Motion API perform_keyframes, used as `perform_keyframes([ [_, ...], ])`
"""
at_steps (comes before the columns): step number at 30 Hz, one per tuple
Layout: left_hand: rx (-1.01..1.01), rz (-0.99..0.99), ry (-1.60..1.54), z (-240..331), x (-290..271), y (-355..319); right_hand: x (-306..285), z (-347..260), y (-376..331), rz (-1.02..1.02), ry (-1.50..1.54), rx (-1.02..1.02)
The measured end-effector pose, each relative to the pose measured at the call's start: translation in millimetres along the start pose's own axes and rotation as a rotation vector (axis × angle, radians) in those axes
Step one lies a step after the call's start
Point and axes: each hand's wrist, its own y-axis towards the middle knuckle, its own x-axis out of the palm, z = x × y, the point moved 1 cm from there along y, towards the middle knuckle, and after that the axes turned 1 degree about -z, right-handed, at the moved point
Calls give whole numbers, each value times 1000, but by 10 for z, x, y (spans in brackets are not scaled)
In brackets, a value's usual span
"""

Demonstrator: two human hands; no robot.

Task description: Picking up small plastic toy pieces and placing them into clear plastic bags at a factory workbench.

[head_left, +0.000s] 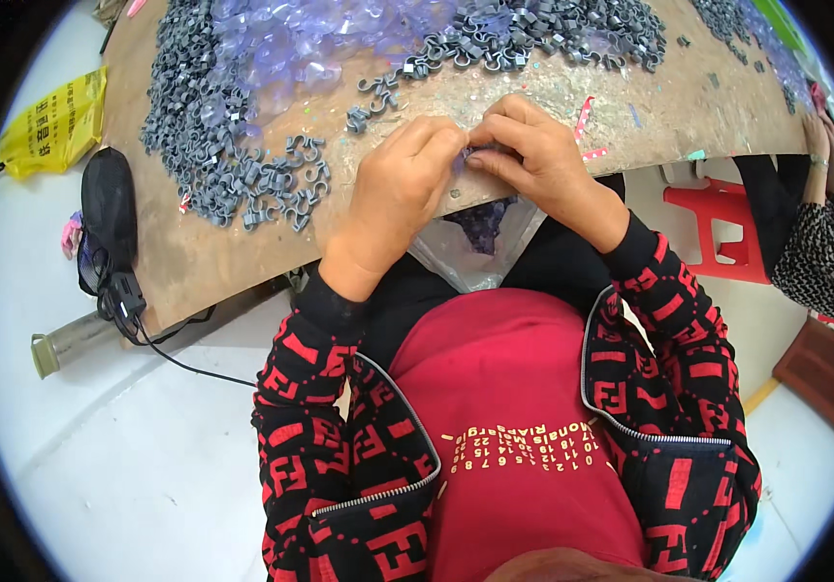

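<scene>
Plastic litters the worn brown wooden tabletop: at far left a crumpled yellow plastic bag lies on the pale floor, beside a black pouch with a cable at the table edge. A heap of small grey plastic clips, far too many to count, sprawls next to a pile of clear bluish plastic pieces, also uncountable, so by my judgement much stock remains unworked. The left hand is curled shut, fingertips pinching one small grey-violet piece at the table's near edge; the right hand pinches the same piece from the other side. Below them a clear plastic bag holding dark purple finished bits hangs, only partly filled. Further right stand one red plastic stool and another person's patterned sleeve.
</scene>
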Motion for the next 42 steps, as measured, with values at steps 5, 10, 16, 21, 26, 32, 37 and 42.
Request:
perform_keyframes([
  [5,-237,-12,-286,134,-56,-85,26,-10,-39,19,-30,21],
  [10,-374,-14,-391,7,72,-100,35,19,-29,37,-7,38],
  [16,-343,33,-312,-27,113,-7,16,61,27,24,-34,36],
  [21,-292,45,-286,-52,151,14,-20,123,45,-46,9,19],
  [26,-275,51,-273,-83,148,5,-34,124,61,-78,11,34],
  [32,-264,49,-288,-97,146,2,-31,122,69,-88,90,66],
  [37,-255,23,-257,-87,120,54,-37,92,91,-38,49,19],
  [42,-69,-81,-51,-67,75,158,-128,37,218,-175,-21,53],
])
